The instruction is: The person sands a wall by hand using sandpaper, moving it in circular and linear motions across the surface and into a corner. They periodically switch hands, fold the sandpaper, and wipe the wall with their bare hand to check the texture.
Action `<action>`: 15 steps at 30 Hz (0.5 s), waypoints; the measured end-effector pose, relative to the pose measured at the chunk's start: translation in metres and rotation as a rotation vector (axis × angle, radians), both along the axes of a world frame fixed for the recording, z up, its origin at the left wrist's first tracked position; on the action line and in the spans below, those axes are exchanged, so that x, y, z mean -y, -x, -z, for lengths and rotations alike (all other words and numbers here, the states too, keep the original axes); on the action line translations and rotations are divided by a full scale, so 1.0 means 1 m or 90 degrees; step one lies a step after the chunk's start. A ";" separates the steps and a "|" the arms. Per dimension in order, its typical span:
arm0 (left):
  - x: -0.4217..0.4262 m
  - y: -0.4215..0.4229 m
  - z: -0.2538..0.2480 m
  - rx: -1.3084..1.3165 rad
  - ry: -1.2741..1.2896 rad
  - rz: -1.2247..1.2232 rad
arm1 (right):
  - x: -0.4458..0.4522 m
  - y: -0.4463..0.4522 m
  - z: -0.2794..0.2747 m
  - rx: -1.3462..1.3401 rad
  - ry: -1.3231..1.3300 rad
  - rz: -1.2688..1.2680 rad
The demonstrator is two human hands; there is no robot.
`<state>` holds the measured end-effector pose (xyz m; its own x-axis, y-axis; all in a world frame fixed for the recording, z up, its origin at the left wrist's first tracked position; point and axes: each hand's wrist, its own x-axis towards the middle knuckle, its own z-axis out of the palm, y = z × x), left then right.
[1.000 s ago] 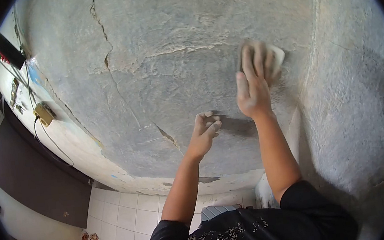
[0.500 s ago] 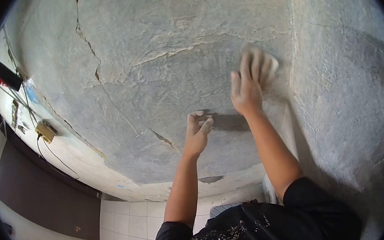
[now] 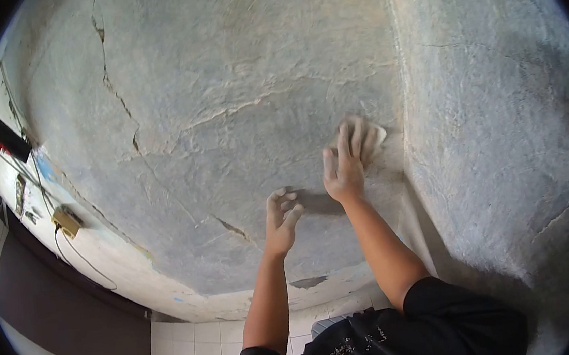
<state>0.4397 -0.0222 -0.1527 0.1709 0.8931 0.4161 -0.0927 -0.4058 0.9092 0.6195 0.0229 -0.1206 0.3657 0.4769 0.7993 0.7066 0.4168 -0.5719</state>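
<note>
My right hand (image 3: 348, 161) presses a pale flat sheet, like sandpaper (image 3: 381, 134), against the rough grey wall (image 3: 260, 139). Its fingers lie over the sheet and hide most of it, and the thumb points up, apart from them. Lower and to the left is my left hand (image 3: 281, 224), close to the wall, with fingers loosely bent and thumb apart. Nothing shows between them. Pale dust covers the fingers of both hands. A raised plaster ridge (image 3: 250, 104) runs above the hands.
A long crack (image 3: 108, 78) runs down the left of the wall. An inside corner (image 3: 399, 98) meets a second grey wall (image 3: 493, 143) at right. Far left are a yellowish socket box (image 3: 66, 221) with cables and a black box (image 3: 3, 133). White floor tiles (image 3: 205, 353) lie below.
My right hand has moved down and left in view with the pale sheet. My left hand appears slightly lower and further left. The whole wall view has shifted left and tilted slightly.
</note>
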 end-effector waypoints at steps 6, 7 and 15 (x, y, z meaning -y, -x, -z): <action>-0.004 -0.010 0.010 0.122 0.023 -0.011 | 0.018 0.033 -0.063 0.231 0.042 -0.067; -0.004 -0.012 0.012 0.149 0.025 -0.008 | 0.020 0.034 -0.044 0.229 0.051 -0.072; -0.001 -0.010 0.009 0.110 0.043 -0.029 | 0.011 -0.007 -0.013 0.190 0.016 0.018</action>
